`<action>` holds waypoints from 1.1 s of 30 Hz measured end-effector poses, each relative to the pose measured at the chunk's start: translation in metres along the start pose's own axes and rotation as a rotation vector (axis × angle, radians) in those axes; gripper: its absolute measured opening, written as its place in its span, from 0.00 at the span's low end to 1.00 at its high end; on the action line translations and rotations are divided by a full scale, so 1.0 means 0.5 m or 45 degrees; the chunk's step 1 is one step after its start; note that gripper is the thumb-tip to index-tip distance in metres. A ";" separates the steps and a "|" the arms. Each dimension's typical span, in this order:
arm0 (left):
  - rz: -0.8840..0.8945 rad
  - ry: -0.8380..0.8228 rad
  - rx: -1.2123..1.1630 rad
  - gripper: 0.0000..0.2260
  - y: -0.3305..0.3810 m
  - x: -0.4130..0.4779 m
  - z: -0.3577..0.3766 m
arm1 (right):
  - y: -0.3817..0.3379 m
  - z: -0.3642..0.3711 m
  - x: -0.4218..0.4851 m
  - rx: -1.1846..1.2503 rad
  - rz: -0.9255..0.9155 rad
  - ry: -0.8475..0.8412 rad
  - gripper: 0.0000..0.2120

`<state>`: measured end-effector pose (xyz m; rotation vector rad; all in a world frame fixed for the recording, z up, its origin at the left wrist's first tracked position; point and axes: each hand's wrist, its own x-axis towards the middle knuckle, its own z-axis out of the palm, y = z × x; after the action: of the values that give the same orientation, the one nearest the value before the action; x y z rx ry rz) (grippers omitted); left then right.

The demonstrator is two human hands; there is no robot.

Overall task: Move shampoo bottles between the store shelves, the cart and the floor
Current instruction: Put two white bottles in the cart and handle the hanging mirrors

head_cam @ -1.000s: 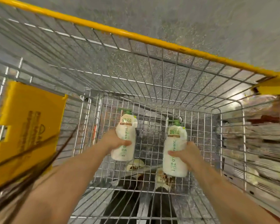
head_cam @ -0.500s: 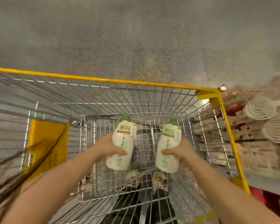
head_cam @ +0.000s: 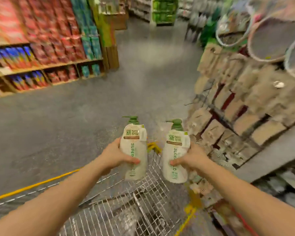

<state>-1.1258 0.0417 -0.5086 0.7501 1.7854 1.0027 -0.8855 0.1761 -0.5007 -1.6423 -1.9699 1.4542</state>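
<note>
Bottles: two smooth white shampoo bottles, left bottle (head_cam: 134,150) and right bottle (head_cam: 176,155), green pump tops, upright above the wire cart (head_cam: 126,210).
Hands: left hand (head_cam: 115,156) and right hand (head_cam: 192,159), fingers wrapped around each.
Floor: speckled grey floor (head_cam: 75,116).
Room: blurred shelves (head_cam: 46,65) left.

Grey speckled floor (head_cam: 95,106), wire cart (head_cam: 143,206) standing on it, stocked shelves (head_cam: 46,65) either side
</note>
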 end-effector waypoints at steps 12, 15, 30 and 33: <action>0.707 -0.272 0.058 0.28 0.497 -0.172 0.301 | -0.040 -0.510 -0.303 0.323 -0.333 0.466 0.35; 0.814 -0.310 0.049 0.28 0.580 -0.226 0.379 | -0.029 -0.615 -0.383 0.348 -0.403 0.570 0.33; 1.249 -0.611 -0.082 0.45 0.886 -0.501 0.692 | 0.004 -0.972 -0.733 0.393 -0.793 1.001 0.29; 1.320 -0.634 -0.091 0.45 0.939 -0.518 0.728 | -0.006 -1.025 -0.774 0.412 -0.830 1.095 0.28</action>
<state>-0.6599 0.1684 -0.0762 1.7769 0.8643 1.3378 -0.4010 0.1341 -0.0816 -1.0446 -1.4413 0.6084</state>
